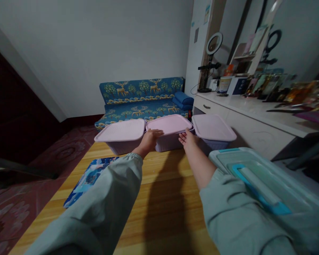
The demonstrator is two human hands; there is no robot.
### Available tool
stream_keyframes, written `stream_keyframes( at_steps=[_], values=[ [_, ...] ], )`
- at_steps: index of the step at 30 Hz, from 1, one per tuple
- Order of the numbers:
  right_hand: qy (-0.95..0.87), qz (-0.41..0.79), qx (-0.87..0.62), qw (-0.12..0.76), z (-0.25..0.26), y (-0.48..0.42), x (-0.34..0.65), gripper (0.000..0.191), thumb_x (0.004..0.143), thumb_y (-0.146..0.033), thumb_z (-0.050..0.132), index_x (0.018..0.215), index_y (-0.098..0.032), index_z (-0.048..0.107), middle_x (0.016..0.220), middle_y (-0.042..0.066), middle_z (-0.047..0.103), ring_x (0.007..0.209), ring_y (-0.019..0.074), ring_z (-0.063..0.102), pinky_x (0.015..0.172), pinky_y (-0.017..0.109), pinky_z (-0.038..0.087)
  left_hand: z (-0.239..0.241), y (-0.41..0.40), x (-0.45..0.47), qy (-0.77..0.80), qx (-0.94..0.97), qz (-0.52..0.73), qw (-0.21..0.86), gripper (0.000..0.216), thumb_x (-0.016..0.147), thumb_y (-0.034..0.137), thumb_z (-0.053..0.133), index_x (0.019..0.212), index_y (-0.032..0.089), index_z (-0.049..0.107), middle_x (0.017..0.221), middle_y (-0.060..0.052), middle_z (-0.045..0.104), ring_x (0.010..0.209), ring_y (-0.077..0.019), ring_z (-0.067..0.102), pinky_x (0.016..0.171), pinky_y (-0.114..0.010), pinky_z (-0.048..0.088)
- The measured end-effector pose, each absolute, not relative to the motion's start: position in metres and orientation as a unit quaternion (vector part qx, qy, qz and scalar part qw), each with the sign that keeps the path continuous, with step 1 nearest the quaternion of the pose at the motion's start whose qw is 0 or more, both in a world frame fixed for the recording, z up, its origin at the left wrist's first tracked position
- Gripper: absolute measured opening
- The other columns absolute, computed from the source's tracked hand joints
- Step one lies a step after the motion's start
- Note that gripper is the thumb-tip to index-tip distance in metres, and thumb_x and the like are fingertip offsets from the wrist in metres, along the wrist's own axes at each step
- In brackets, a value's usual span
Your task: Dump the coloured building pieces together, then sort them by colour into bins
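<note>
Three lidded plastic storage boxes stand in a row at the far side of the wooden table (162, 198). The middle storage box (168, 123) has a pink lid and a purplish body. By its near left corner is my left hand (150, 139), fingers stretched out towards the right. My right hand (188, 138) is at its near right corner, palm turned inward and fingers apart. Contact with the box is hard to tell for either hand. The left storage box (122, 130) and the right storage box (214, 127) have similar pale pink lids.
On the right stands a large clear box with a teal-edged lid and blue handle (263, 187). A flat blue patterned item (91, 179) lies at the table's left. Beyond are a blue deer-patterned sofa (140, 95) and a white dresser (244, 106) crowded with bottles.
</note>
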State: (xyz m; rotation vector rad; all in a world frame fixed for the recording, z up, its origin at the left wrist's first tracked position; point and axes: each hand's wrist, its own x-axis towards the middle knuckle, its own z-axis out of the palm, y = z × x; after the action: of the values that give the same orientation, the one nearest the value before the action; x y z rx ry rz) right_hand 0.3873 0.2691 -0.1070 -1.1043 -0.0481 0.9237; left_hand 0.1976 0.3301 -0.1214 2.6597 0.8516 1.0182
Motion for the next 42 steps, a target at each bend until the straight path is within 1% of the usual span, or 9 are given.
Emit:
stream_keyframes(
  at_steps=[5,9,16,25,28,33,36,39,42],
  values=[
    [-0.006,0.395,-0.536,0.746,-0.109,0.285,0.388,0.026,0.075,-0.003,0.067,0.066,-0.016,0.046,0.046,-0.009,0.051,0.040,0.0039,0.051,0.043,0.012,0.048,-0.126,0.337,0.198,0.277,0.872,0.379,0.138,0.042,0.079,0.002,0.047,0.104,0.020,0.076,0.118,-0.007,0.072,0.118,-0.0224,0.063,0.112,-0.050,0.039],
    [-0.022,0.377,-0.544,0.749,-0.112,0.287,0.387,0.030,0.067,0.003,0.064,0.059,-0.017,0.043,0.039,-0.011,0.045,0.034,0.0020,0.042,0.037,0.010,0.045,-0.129,0.343,0.200,0.280,0.859,0.401,0.150,0.044,0.076,0.000,0.047,0.103,0.019,0.076,0.115,-0.005,0.073,0.121,-0.0225,0.061,0.113,-0.049,0.039],
    [-0.063,0.407,-0.528,0.743,-0.110,0.272,0.385,0.029,0.066,0.003,0.059,0.055,-0.018,0.042,0.036,-0.009,0.043,0.036,0.0032,0.042,0.038,0.012,0.048,-0.125,0.341,0.200,0.281,0.809,0.477,0.198,0.037,0.080,0.003,0.050,0.102,0.020,0.075,0.113,-0.006,0.073,0.121,-0.0236,0.058,0.110,-0.047,0.041],
    [-0.069,0.425,-0.511,0.744,-0.113,0.260,0.382,0.031,0.062,0.001,0.067,0.060,-0.018,0.044,0.041,-0.011,0.044,0.038,0.0036,0.042,0.040,0.015,0.051,-0.117,0.335,0.194,0.250,0.825,0.451,0.231,0.027,0.083,0.013,0.052,0.095,0.018,0.075,0.111,-0.009,0.074,0.111,-0.0222,0.064,0.106,-0.041,0.044],
    [-0.063,0.426,-0.508,0.746,-0.113,0.258,0.379,0.030,0.064,0.001,0.067,0.061,-0.018,0.044,0.042,-0.010,0.045,0.040,0.0041,0.044,0.042,0.016,0.053,-0.117,0.336,0.186,0.287,0.821,0.443,0.219,0.031,0.079,0.008,0.050,0.096,0.017,0.074,0.110,-0.008,0.074,0.111,-0.0215,0.063,0.106,-0.040,0.043],
    [-0.050,0.434,-0.495,0.751,-0.113,0.253,0.375,0.026,0.070,0.001,0.060,0.060,-0.017,0.044,0.045,-0.008,0.048,0.044,0.0044,0.047,0.051,0.017,0.057,-0.120,0.333,0.176,0.336,0.808,0.453,0.169,0.047,0.064,-0.003,0.042,0.092,0.016,0.074,0.104,-0.006,0.075,0.107,-0.0204,0.063,0.103,-0.038,0.045],
    [-0.039,0.444,-0.488,0.750,-0.112,0.250,0.377,0.020,0.077,-0.004,0.056,0.065,-0.017,0.046,0.049,-0.006,0.051,0.048,0.0061,0.052,0.058,0.023,0.060,-0.123,0.330,0.176,0.336,0.801,0.466,0.167,0.051,0.059,-0.003,0.039,0.092,0.016,0.074,0.104,-0.006,0.074,0.107,-0.0199,0.063,0.104,-0.038,0.045],
    [-0.026,0.451,-0.487,0.748,-0.109,0.249,0.380,0.020,0.089,-0.024,0.055,0.072,-0.018,0.046,0.054,-0.005,0.054,0.052,0.0086,0.056,0.060,0.031,0.062,-0.124,0.327,0.179,0.330,0.788,0.488,0.179,0.050,0.060,-0.002,0.038,0.092,0.016,0.073,0.105,-0.006,0.074,0.108,-0.0195,0.062,0.104,-0.038,0.045],
    [-0.022,0.450,-0.496,0.742,-0.106,0.248,0.380,0.029,0.089,-0.043,0.059,0.078,-0.019,0.047,0.057,-0.005,0.055,0.053,0.0098,0.057,0.061,0.036,0.063,-0.125,0.327,0.185,0.317,0.780,0.500,0.205,0.048,0.063,-0.002,0.038,0.091,0.015,0.072,0.105,-0.007,0.073,0.109,-0.0190,0.063,0.104,-0.037,0.045]
  ],
)
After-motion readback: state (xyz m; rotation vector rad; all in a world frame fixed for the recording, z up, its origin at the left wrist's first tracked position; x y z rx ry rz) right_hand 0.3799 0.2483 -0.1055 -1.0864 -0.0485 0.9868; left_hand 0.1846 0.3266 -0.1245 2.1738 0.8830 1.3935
